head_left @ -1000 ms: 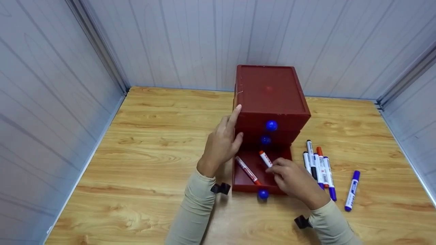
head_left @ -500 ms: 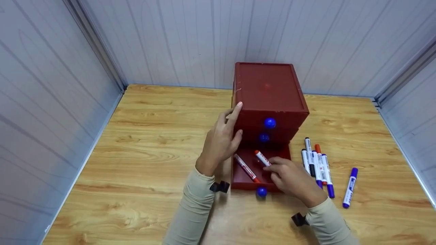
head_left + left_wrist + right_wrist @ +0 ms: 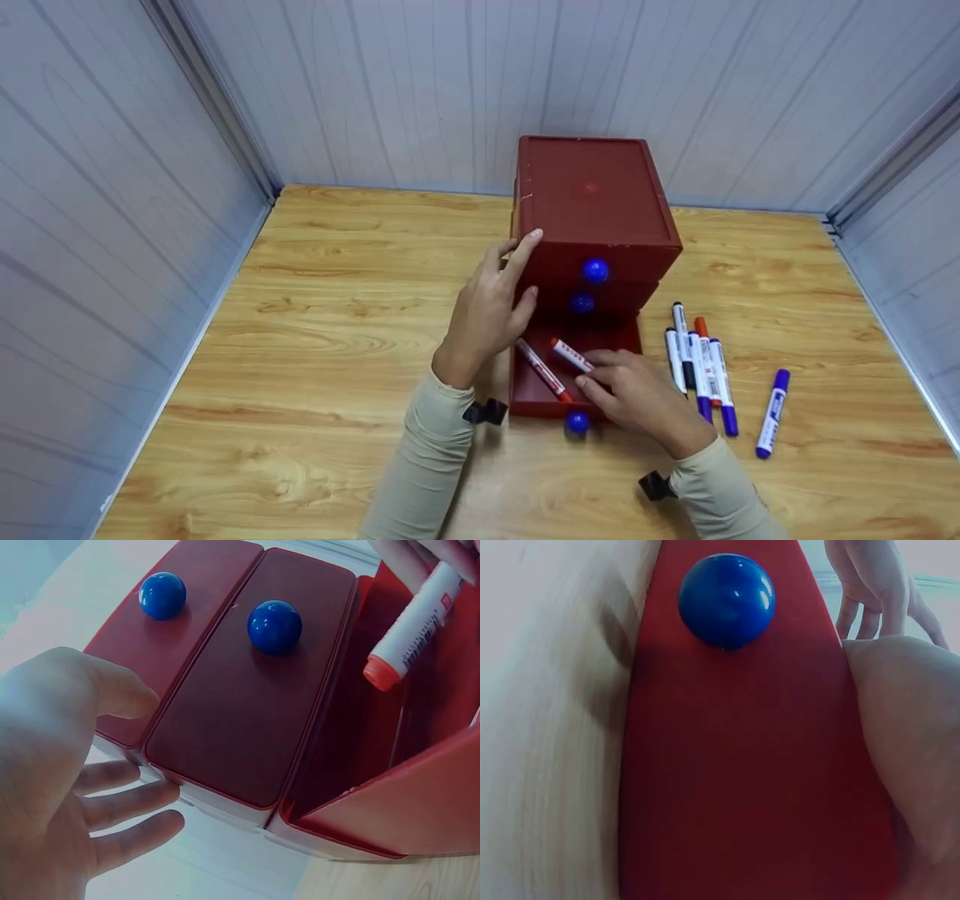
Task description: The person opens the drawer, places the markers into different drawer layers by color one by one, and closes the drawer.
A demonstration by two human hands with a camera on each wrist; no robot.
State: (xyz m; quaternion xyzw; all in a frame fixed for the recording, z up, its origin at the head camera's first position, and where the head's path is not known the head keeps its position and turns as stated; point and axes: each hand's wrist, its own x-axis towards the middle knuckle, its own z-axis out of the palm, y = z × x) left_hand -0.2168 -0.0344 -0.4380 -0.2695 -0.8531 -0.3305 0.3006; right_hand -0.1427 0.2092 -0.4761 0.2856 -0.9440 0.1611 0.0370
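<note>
A dark red drawer cabinet stands on the table with its bottom drawer pulled out. My right hand reaches into that drawer and pinches a white marker with a red cap; the cap points up and left. Beside it in the drawer lies a second red marker, slanting along the left side. My left hand rests at the cabinet's front left edge with fingers extended. In the left wrist view its thumb lies at the front of a drawer, and the pinched marker shows above the open drawer.
Several white markers with black, red and blue caps lie bunched right of the drawer. Farther right is one blue marker. Blue ball knobs stick out from the drawer fronts. Pale panel walls enclose the table's back and sides.
The pinched marker has swung so its red cap points further left, lying flatter across the drawer. My right hand has turned with it. My left hand stays at the cabinet edge.
</note>
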